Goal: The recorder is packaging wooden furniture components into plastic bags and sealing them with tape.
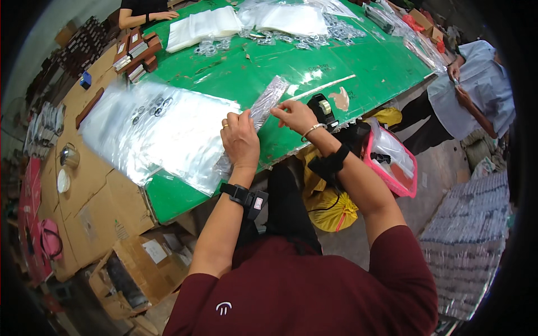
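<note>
My left hand [241,141] is closed at the near end of a long, narrow bundle in clear, shiny plastic [270,98], which slants away across the green table. Just right of that bundle, my right hand [297,118] has its thumb and forefinger pinched together. Whatever those fingertips hold, if anything, is too small to make out. A black tape dispenser [323,110] with a roll of tape stands close beside the right hand, at the table's edge. Large clear plastic bags [190,120] lie spread to the left of my left hand, with several small dark rings [155,106] on them.
Stacks of clear bags [291,21] and loose small plastic parts [336,32] lie along the table's far side. A pink basket [413,182] stands low on the right. Co-workers are at the far left [147,12] and right [473,84]. An open cardboard box [148,269] sits lower left.
</note>
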A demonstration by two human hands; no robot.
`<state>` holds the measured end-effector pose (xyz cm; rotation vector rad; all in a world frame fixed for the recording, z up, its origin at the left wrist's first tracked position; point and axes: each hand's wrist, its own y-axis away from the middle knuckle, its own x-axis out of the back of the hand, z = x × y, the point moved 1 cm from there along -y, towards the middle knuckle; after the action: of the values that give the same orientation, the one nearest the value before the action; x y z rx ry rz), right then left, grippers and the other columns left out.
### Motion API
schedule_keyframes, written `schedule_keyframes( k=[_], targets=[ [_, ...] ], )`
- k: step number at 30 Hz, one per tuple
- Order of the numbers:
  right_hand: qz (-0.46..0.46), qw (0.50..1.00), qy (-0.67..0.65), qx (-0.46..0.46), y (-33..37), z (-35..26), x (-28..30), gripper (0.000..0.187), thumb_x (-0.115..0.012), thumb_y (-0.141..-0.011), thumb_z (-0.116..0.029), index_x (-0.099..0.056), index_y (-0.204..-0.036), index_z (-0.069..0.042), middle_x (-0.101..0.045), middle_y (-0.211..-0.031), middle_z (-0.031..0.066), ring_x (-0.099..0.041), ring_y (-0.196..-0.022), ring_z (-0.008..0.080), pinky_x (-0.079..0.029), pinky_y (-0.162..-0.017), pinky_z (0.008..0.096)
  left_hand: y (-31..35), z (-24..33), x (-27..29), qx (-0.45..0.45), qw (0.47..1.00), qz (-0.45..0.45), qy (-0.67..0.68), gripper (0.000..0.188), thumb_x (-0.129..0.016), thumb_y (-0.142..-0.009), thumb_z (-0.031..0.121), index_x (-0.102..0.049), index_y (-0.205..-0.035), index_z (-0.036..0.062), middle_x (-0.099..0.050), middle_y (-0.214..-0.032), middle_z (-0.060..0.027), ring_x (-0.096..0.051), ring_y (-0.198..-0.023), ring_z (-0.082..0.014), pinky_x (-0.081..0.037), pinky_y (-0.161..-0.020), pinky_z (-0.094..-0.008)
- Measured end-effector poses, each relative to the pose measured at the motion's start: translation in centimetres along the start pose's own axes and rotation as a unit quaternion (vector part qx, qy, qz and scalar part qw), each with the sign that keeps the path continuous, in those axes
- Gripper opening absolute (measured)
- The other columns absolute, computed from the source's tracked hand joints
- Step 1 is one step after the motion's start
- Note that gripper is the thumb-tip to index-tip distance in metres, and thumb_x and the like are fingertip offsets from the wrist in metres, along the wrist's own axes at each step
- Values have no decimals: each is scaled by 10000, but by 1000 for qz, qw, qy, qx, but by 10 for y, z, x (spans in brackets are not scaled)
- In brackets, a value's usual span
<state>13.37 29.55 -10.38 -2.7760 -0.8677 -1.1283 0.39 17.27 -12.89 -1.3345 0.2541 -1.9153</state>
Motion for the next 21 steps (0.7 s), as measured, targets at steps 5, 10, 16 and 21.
schedule_keyframes(
  k=[5, 10, 16, 21],
  targets=[
    [7, 956, -294, -25, 15, 31, -37, 317, -745, -832, -253, -652, -1026, -21, -702, -937, 58, -670, -813, 131, -530, -694, 271, -4, 3, 0, 8, 1000, 2, 19, 231, -618, -901, 179, -690, -1116, 130, -541, -975, -60, -545, -969, -269, -454, -841, -408],
    [171, 958, -173, 150, 32, 6, -58, 282, -737, -788, -136, -653, -1037, -33, -681, -953, 76, -661, -801, 171, -532, -713, 303, -3, -1, 0, 12, 1000, -2, 18, 229, -620, -905, 180, -689, -1118, 131, -541, -978, -58, -545, -970, -270, -455, -842, -410],
    [202, 958, -99, 179, 32, -3, -58, 287, -764, -776, -192, -649, -1002, -59, -654, -892, 70, -643, -771, 200, -518, -693, 331, 0, 3, 0, 7, 1000, -9, 5, 240, -617, -909, 171, -683, -1137, 130, -543, -985, -59, -547, -972, -264, -457, -837, -405],
    [164, 975, -44, 144, 21, -8, -52, 277, -775, -763, -310, -679, -884, -80, -656, -857, 58, -646, -776, 220, -500, -672, 352, 3, 3, 1, -11, 1000, -1, -10, 246, -638, -892, 168, -664, -1133, 121, -546, -991, -64, -553, -969, -271, -464, -807, -400]
  ],
)
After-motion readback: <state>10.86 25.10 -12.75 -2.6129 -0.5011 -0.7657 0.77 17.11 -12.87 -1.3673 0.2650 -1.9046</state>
